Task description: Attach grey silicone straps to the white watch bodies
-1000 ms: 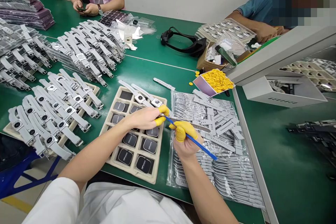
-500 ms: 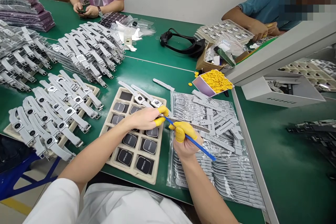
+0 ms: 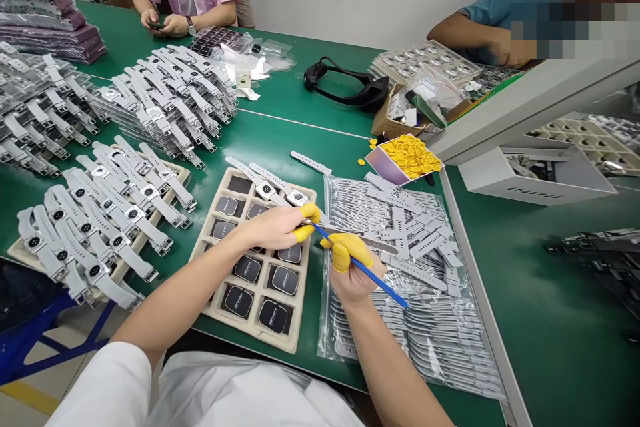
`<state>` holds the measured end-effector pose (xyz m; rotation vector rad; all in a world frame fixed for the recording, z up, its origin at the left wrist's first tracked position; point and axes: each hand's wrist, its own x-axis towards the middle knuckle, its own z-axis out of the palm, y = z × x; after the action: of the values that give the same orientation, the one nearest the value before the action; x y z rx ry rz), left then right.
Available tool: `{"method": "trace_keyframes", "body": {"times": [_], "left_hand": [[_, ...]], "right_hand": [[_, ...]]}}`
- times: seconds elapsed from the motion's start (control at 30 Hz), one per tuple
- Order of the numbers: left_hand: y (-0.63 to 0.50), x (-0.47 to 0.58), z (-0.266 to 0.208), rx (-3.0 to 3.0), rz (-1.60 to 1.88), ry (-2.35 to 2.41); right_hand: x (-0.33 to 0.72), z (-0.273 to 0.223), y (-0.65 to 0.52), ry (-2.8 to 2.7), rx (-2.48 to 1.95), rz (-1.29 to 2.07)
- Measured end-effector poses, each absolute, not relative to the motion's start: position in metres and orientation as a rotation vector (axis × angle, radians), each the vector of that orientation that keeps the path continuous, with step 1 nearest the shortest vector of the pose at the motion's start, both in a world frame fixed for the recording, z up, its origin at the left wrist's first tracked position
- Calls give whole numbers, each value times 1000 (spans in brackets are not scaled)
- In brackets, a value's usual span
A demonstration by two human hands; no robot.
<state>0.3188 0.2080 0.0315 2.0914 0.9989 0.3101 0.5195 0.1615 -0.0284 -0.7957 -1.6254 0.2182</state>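
My left hand, with yellow finger cots, is closed over the tray, its thumb and fingertips pinching the end of a grey watch strap. The strap runs to the right behind my other hand. My right hand, also in yellow cots, grips a thin blue stick-shaped tool; its tip meets the strap end at my left fingertips. Under my left hand lies a cream tray with black square watch faces in its compartments. Two watches with grey straps lie across its far edge. My fingers hide the strap's exact end.
On the right, a clear bag holds many grey straps, with loose ones on top. Beyond it stands a box of yellow finger cots. Strapped watches fill a tray at left. A black headset and two co-workers are across the table.
My hands stay almost in place, with the blue tool's free end shifted slightly. At the upper right, the co-worker's hands have moved.
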Motion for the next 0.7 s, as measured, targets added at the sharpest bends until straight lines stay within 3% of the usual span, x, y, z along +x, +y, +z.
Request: {"method": "trace_keyframes", "body": {"times": [0.7], "left_hand": [[208,319,32,2072,312,1002]], "right_hand": [[520,-28,160,-1624,-817,243]]}}
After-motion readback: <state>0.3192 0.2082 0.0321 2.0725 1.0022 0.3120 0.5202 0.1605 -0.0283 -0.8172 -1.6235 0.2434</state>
